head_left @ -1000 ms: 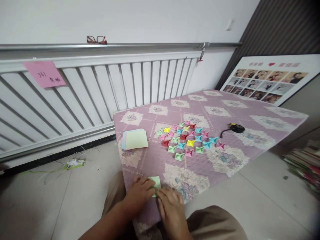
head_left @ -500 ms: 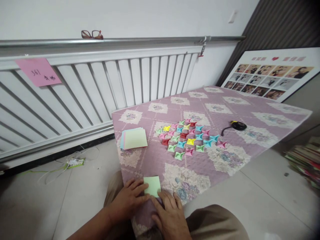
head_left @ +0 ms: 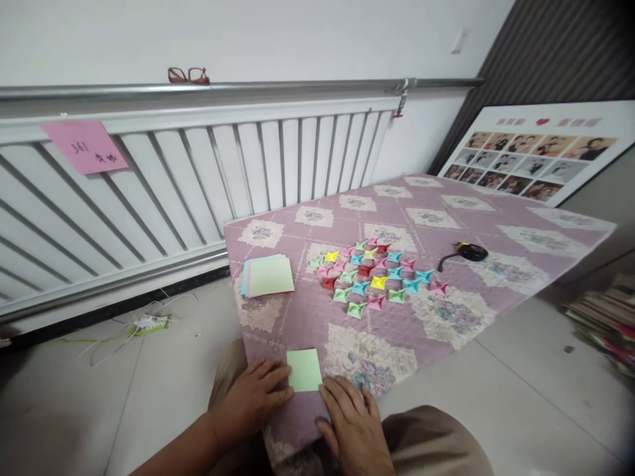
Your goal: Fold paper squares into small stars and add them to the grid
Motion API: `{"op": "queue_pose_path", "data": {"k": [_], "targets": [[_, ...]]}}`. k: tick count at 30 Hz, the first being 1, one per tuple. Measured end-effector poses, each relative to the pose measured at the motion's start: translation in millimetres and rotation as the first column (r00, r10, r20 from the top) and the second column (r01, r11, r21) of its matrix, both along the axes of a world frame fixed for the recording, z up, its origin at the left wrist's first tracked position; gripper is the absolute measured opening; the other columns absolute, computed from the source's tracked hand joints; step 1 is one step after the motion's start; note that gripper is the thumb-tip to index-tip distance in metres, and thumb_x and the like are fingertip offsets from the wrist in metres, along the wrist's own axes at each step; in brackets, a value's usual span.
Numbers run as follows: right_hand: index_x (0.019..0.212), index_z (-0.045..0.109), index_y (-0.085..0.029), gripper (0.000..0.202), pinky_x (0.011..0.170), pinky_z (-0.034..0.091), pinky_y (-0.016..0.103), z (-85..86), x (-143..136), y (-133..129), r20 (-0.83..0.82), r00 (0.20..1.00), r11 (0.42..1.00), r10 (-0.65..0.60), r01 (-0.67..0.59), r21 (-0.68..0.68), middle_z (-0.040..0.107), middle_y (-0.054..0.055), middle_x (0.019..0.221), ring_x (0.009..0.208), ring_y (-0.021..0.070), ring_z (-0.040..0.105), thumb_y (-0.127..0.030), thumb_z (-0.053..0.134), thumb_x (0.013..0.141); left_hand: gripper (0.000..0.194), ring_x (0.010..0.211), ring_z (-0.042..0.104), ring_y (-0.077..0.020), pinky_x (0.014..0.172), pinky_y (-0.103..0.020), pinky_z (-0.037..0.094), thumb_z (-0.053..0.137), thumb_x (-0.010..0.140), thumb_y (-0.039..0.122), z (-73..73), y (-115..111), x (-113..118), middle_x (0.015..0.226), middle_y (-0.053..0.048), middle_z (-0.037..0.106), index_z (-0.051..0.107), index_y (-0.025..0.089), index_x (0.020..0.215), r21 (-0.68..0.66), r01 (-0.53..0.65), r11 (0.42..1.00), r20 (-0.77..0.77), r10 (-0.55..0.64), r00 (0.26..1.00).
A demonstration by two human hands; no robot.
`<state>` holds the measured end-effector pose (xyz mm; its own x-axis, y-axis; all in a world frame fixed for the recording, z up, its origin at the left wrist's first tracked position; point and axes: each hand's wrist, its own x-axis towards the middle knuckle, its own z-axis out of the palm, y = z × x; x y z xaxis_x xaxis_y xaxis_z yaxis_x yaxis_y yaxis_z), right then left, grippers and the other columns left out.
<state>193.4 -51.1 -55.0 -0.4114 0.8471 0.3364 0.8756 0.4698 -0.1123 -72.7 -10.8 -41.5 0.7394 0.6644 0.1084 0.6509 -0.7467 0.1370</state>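
Note:
A small light green paper square (head_left: 304,370) lies flat on the purple patterned cloth (head_left: 297,420) near the table's front end. My left hand (head_left: 251,400) rests at its left edge, fingers spread and fingertips touching the paper. At the lower right corner of the square is my right hand (head_left: 354,420), palm down with its fingers extended and the thumb apart. Farther up, a stack of larger paper sheets (head_left: 270,276), pale green on top, sits on the left. Right of it stand several rows of small folded paper pieces (head_left: 378,283) in mixed colours.
A black object with a short cord (head_left: 471,252) lies on the right of the table. Behind stands a white radiator (head_left: 258,158) with glasses (head_left: 188,76) on its pipe. A photo board (head_left: 530,155) leans at the back right.
My right hand has slid a little to the right, off the paper's bottom edge to its corner. My left hand has barely moved. The whole view has shifted slightly.

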Motion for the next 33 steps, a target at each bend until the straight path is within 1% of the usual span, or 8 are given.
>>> {"op": "queue_pose_path", "data": {"k": [7, 12, 14, 19, 25, 29, 31, 33], "targets": [[0.11, 0.061, -0.032, 0.027, 0.095, 0.031, 0.04, 8.8, 9.7, 5.0, -0.075, 0.993, 0.996, -0.093, 0.092, -0.012, 0.065, 0.0, 0.117, 0.109, 0.023, 0.055, -0.032, 0.059, 0.084, 0.039, 0.124, 0.043, -0.0244, 0.103, -0.042, 0.032, 0.059, 0.086, 0.021, -0.3, 0.2, 3.1, 0.137, -0.002, 0.049, 0.056, 0.035, 0.122, 0.019, 0.001, 1.0, 0.027, -0.001, 1.0], [0.112, 0.06, -0.023, 0.028, 0.089, 0.036, 0.04, 19.4, -11.2, 22.6, -0.235, 0.937, 0.966, -0.258, 0.247, -0.075, 0.066, 0.006, 0.108, 0.103, 0.0236, 0.058, -0.035, 0.052, 0.087, 0.036, 0.123, 0.044, -0.0233, 0.102, -0.041, 0.033, 0.057, 0.087, 0.02, 2.5, -0.7, 5.4, 0.136, 0.0, 0.05, 0.056, 0.035, 0.12, 0.026, -0.018, 1.0, 0.026, 0.018, 1.0], [0.109, 0.061, -0.024, 0.027, 0.089, 0.035, 0.043, 21.9, -22.4, 29.3, -0.259, 0.918, 0.953, -0.302, 0.282, -0.11, 0.066, 0.006, 0.109, 0.102, 0.0245, 0.058, -0.036, 0.053, 0.086, 0.035, 0.123, 0.044, -0.0233, 0.102, -0.041, 0.034, 0.056, 0.088, 0.021, 4.3, -1.7, 6.3, 0.135, 0.001, 0.051, 0.056, 0.035, 0.12, 0.025, -0.02, 0.999, 0.025, 0.02, 1.0], [0.102, 0.063, -0.03, 0.021, 0.093, 0.029, 0.05, 23.7, -37.2, 34.5, -0.28, 0.902, 0.943, -0.329, 0.299, -0.146, 0.065, 0.005, 0.111, 0.104, 0.025, 0.056, -0.034, 0.053, 0.084, 0.032, 0.122, 0.044, -0.0229, 0.102, -0.042, 0.033, 0.055, 0.089, 0.022, 4.5, -6.4, 9.4, 0.133, 0.0, 0.052, 0.056, 0.035, 0.118, 0.031, -0.065, 0.997, 0.046, 0.063, 0.997], [0.081, 0.064, -0.027, 0.012, 0.095, 0.024, 0.053, 15.7, -38.3, 31.4, -0.312, 0.899, 0.95, -0.306, 0.266, -0.165, 0.067, 0.003, 0.104, 0.101, 0.0243, 0.057, -0.031, 0.053, 0.082, 0.03, 0.119, 0.045, -0.0214, 0.101, -0.04, 0.035, 0.057, 0.089, 0.02, -1.8, -11.2, 11.9, 0.129, 0.0, 0.055, 0.058, 0.033, 0.115, 0.079, -0.104, 0.991, 0.148, 0.092, 0.985], [0.069, 0.059, -0.024, 0.02, 0.088, 0.032, 0.045, 14.0, -28.7, 35.7, -0.405, 0.875, 0.964, -0.265, 0.249, -0.092, 0.067, 0.001, 0.086, 0.087, 0.022, 0.059, -0.034, 0.051, 0.085, 0.022, 0.111, 0.051, -0.0202, 0.096, -0.038, 0.041, 0.056, 0.088, 0.016, -10.7, -14.0, 12.4, 0.117, -0.002, 0.062, 0.062, 0.028, 0.105, 0.143, -0.133, 0.981, 0.267, 0.091, 0.959], [0.069, 0.058, -0.023, 0.025, 0.086, 0.033, 0.042, 18.6, -20.2, 37.9, -0.47, 0.848, 0.959, -0.245, 0.283, 0.01, 0.066, 0.002, 0.082, 0.082, 0.0213, 0.059, -0.037, 0.048, 0.088, 0.02, 0.108, 0.053, -0.0204, 0.094, -0.039, 0.043, 0.052, 0.089, 0.014, -15.0, -16.0, 12.7, 0.112, -0.002, 0.063, 0.062, 0.026, 0.101, 0.146, -0.167, 0.975, 0.327, 0.112, 0.938], [0.072, 0.059, -0.024, 0.025, 0.091, 0.029, 0.045, 25.6, -12.9, 37.3, -0.486, 0.849, 0.936, -0.207, 0.316, 0.153, 0.066, 0.003, 0.084, 0.086, 0.0228, 0.058, -0.037, 0.046, 0.089, 0.023, 0.107, 0.054, -0.0198, 0.094, -0.039, 0.044, 0.046, 0.089, 0.011, -18.2, -19.1, 13.7, 0.111, -0.003, 0.063, 0.061, 0.024, 0.1, 0.11, -0.218, 0.97, 0.386, 0.161, 0.908]]}}
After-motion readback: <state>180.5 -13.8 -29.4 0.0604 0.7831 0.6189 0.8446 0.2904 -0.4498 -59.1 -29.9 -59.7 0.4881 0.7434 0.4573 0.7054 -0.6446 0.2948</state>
